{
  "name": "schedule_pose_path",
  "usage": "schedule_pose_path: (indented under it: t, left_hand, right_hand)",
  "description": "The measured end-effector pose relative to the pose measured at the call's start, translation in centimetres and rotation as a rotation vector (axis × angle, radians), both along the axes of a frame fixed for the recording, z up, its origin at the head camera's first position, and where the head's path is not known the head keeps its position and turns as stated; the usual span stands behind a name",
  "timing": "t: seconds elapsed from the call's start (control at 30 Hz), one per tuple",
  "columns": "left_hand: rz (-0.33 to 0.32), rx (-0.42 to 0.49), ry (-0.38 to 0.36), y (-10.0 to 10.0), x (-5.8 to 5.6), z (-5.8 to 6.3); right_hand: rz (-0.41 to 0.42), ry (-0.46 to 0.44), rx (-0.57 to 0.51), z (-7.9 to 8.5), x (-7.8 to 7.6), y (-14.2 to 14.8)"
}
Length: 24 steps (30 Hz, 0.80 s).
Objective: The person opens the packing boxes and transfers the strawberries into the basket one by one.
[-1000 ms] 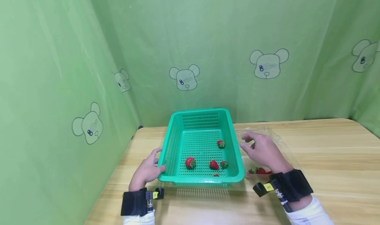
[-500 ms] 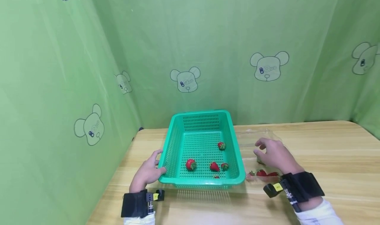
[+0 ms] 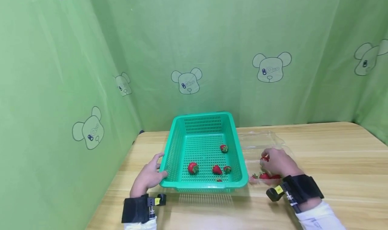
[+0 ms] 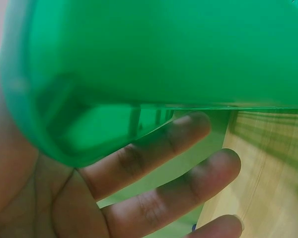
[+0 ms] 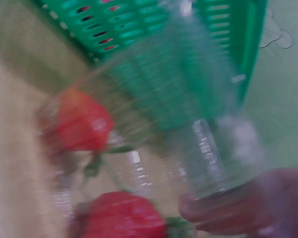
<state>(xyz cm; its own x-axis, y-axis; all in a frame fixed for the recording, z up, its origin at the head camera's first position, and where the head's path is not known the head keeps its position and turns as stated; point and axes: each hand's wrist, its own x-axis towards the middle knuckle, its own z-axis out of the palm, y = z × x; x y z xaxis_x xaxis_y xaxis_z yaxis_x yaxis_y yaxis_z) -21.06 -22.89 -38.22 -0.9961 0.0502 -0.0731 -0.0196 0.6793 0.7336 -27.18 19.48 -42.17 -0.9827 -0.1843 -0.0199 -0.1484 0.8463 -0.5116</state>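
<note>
In the head view a green plastic basket [image 3: 241, 152] stands mid-table with several strawberries, such as one large strawberry [image 3: 193, 168], on its floor. My left hand [image 3: 149, 176] holds the basket's near left corner, thumb over the rim. In the left wrist view its fingers [image 4: 174, 198] extend below the green wall. My right hand [image 3: 279, 161] reaches into a clear plastic container [image 3: 253, 152] right of the basket, fingertips around a strawberry [image 3: 264, 159]. More strawberries, including one red strawberry [image 3: 264, 175], lie at the container's near end. The right wrist view is blurred.
A light wooden table [image 3: 330, 156] carries everything. Green curtains [image 3: 218, 55] with bear-head drawings hang behind and at both sides. The container's clear lid flap [image 3: 257, 139] lies toward the back, close beside the basket.
My right hand has moved right, away from the basket's rim, then down into the clear container, where a strawberry now shows at its fingertips. The left hand keeps its place on the basket.
</note>
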Motion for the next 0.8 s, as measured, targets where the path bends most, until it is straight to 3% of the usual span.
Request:
schedule_pose_path:
  t: [0.4, 0.8]
  left_hand:
    - [0.004, -0.006, 0.0, 0.05, -0.12, -0.06]
    - [0.01, -0.009, -0.002, 0.06, -0.07, -0.25]
  right_hand:
    - [-0.019, 0.024, -0.012, -0.99, -0.07, -0.23]
    - [-0.034, -0.071, -0.011, -1.17, -0.41, -0.29]
